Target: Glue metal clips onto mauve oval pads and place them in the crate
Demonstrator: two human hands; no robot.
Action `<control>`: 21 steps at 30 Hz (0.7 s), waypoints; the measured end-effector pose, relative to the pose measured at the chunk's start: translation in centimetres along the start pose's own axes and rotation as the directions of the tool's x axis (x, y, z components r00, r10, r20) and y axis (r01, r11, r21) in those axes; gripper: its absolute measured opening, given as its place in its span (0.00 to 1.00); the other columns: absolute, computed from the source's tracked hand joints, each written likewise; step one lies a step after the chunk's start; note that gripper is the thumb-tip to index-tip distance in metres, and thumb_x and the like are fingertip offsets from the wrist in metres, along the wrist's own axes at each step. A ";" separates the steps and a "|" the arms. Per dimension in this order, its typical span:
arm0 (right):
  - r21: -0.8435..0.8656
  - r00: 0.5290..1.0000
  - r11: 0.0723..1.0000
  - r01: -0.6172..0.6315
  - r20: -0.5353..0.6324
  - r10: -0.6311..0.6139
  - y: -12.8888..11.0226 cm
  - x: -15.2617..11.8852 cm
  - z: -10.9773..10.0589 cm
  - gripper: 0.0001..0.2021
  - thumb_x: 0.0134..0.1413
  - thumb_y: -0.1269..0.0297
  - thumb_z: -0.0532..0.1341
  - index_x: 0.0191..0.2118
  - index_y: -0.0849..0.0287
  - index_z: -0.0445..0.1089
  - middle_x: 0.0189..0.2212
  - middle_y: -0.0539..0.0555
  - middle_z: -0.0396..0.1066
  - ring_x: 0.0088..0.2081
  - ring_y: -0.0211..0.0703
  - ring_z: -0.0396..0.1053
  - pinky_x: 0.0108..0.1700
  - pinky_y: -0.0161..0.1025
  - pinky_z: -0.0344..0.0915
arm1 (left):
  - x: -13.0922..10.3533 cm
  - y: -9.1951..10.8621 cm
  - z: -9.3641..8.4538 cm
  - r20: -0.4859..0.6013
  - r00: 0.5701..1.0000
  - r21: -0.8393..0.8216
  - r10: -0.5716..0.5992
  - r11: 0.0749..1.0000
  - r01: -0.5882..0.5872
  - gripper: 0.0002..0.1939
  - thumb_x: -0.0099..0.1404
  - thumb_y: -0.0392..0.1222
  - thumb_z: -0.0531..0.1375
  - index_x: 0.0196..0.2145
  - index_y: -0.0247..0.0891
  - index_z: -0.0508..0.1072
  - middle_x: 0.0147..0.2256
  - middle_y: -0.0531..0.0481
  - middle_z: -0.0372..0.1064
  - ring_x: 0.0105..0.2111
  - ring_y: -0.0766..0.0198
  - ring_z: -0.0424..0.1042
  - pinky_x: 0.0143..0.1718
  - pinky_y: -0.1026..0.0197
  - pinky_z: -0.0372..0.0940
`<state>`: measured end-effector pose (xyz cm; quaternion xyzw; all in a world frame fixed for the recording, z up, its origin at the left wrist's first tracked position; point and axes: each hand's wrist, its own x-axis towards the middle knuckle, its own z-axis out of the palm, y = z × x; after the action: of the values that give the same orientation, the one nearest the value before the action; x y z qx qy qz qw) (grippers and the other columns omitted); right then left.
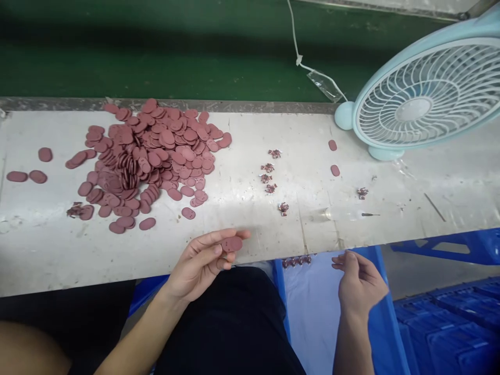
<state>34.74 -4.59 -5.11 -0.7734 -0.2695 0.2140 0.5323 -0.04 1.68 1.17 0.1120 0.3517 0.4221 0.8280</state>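
Observation:
Between the thumb and fingers of my left hand (pixel 203 260) is a flat reddish oval piece (pixel 232 244) with small holes, held just above the table's front edge. My right hand (pixel 359 281) hovers over a blue tray (pixel 377 312) lined with white, its thumb and fingertips pinched together; whatever they may hold is too small to make out. A row of small brown pieces (pixel 297 261) lies at the tray's far edge. To the left spreads a big heap of the same reddish ovals (pixel 156 156). Several small brown-and-white figures (pixel 267 167) lie mid-table.
A light blue fan (pixel 414 109) stands at the back right, its white cord (pixel 295 41) running up. A clear bottle with a needle tip (pixel 344 214) lies near the front edge. Two loose ovals (pixel 335 170) are near the fan. Blue crates (pixel 449 328) stand at lower right.

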 end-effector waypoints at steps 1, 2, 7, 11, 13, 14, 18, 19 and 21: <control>0.162 0.997 0.984 -0.078 0.035 0.073 -0.6 0.1 0.3 0.10 0.53 0.60 0.70 0.37 0.61 0.76 0.26 0.48 0.73 0.25 0.35 0.72 0.28 0.32 0.72 | 0.0 -0.1 0.0 0.008 1.000 -0.025 -0.002 1.000 0.003 0.14 0.65 0.34 0.63 0.49 0.39 0.80 0.53 0.38 0.75 0.32 0.71 0.76 0.34 0.73 0.73; 0.301 0.984 0.938 -0.170 0.099 0.146 -1.2 0.2 0.6 0.09 0.52 0.62 0.70 0.36 0.61 0.75 0.25 0.48 0.73 0.24 0.34 0.71 0.26 0.30 0.70 | -0.1 -0.1 0.1 0.015 1.000 -0.049 -0.006 0.999 0.007 0.14 0.66 0.34 0.63 0.49 0.39 0.80 0.53 0.37 0.76 0.32 0.72 0.75 0.34 0.74 0.72; 0.512 0.784 0.620 -0.594 0.542 0.304 -2.9 1.4 2.8 0.22 0.58 0.47 0.62 0.44 0.63 0.73 0.26 0.48 0.67 0.21 0.30 0.64 0.14 0.24 0.59 | -0.3 -0.5 0.0 0.035 0.999 -0.106 -0.017 0.994 0.020 0.13 0.65 0.34 0.64 0.47 0.38 0.81 0.49 0.38 0.78 0.30 0.73 0.75 0.33 0.75 0.72; 0.455 0.458 -0.172 -0.874 0.889 0.026 -3.4 3.3 5.4 0.30 0.61 0.52 0.60 0.62 0.63 0.56 0.34 0.49 0.67 0.25 0.29 0.66 0.16 0.21 0.64 | -0.2 -0.9 0.2 0.070 0.998 -0.068 0.001 0.998 0.004 0.12 0.65 0.35 0.64 0.46 0.39 0.81 0.46 0.41 0.80 0.31 0.69 0.76 0.31 0.70 0.74; 0.328 0.374 -0.336 -0.883 0.924 -0.081 -3.6 4.5 6.5 0.25 0.61 0.60 0.61 0.60 0.62 0.55 0.33 0.47 0.65 0.26 0.29 0.67 0.19 0.22 0.68 | -0.3 -1.1 0.2 0.089 0.996 -0.036 0.008 0.999 -0.004 0.12 0.66 0.35 0.63 0.47 0.39 0.80 0.47 0.42 0.80 0.33 0.65 0.77 0.29 0.67 0.76; 0.310 0.360 -0.342 -0.887 0.929 -0.092 -3.8 4.9 6.9 0.21 0.61 0.63 0.60 0.57 0.61 0.57 0.31 0.46 0.63 0.25 0.29 0.66 0.19 0.23 0.68 | -0.3 -1.3 0.3 0.094 0.996 -0.021 0.006 1.000 -0.004 0.12 0.66 0.35 0.63 0.47 0.39 0.80 0.47 0.42 0.79 0.35 0.62 0.78 0.28 0.66 0.76; 0.380 0.401 -0.220 -0.898 0.914 -0.059 -5.9 4.2 7.6 0.14 0.62 0.60 0.58 0.50 0.60 0.62 0.25 0.43 0.61 0.21 0.30 0.62 0.18 0.25 0.65 | -0.3 -1.9 0.7 0.082 0.997 -0.008 -0.012 1.000 0.012 0.12 0.66 0.35 0.62 0.47 0.38 0.80 0.48 0.40 0.79 0.41 0.56 0.80 0.28 0.69 0.75; 0.438 0.442 -0.103 -0.893 0.896 -0.030 -6.9 3.2 7.6 0.15 0.61 0.57 0.57 0.50 0.59 0.64 0.25 0.44 0.62 0.20 0.30 0.62 0.17 0.26 0.64 | -0.3 -2.1 0.9 0.073 0.997 -0.016 -0.013 1.000 0.014 0.12 0.66 0.34 0.62 0.47 0.38 0.80 0.48 0.40 0.79 0.42 0.55 0.80 0.28 0.69 0.75; 0.516 0.534 0.236 -0.823 0.845 0.013 -9.0 0.6 7.7 0.18 0.60 0.50 0.57 0.49 0.57 0.67 0.23 0.45 0.64 0.18 0.31 0.62 0.16 0.27 0.63 | -0.3 -2.4 1.4 0.058 0.998 -0.029 -0.009 1.000 0.011 0.12 0.65 0.34 0.63 0.46 0.38 0.80 0.48 0.40 0.79 0.42 0.55 0.80 0.30 0.70 0.75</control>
<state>28.78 3.85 0.74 -0.2486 -0.0367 0.7448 0.6182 2.27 0.15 1.13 0.1104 0.3218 0.4197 0.8415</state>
